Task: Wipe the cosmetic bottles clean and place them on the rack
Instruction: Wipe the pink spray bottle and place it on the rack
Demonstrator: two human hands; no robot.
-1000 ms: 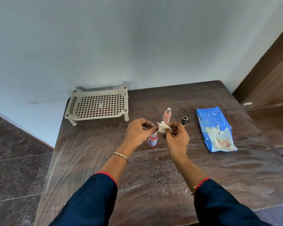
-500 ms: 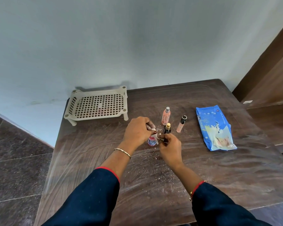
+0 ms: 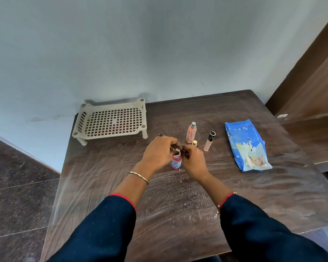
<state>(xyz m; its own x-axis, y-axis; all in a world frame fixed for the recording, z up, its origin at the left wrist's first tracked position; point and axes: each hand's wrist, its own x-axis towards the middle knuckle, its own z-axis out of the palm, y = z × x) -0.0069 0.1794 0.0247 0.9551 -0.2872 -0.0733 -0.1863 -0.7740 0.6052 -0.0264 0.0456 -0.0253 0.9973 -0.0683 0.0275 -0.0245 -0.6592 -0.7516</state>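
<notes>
My left hand and my right hand meet over a small red, white and blue bottle standing on the table. Both pinch a small white wipe at the bottle's top. Behind them stand a pink spray bottle, a slim tube with a black cap and a small bottle with a gold cap, mostly hidden by my right hand. The beige perforated rack sits at the table's back left with nothing on it.
A blue pack of wet wipes lies at the right. The dark wooden table is smeared and dotted with white specks. A wall is close behind; a wooden ledge stands to the right. Tiled floor lies left.
My hands have come down from holding the wipe in the air to the small bottle's top. The gold-capped bottle came into view behind my right hand.
</notes>
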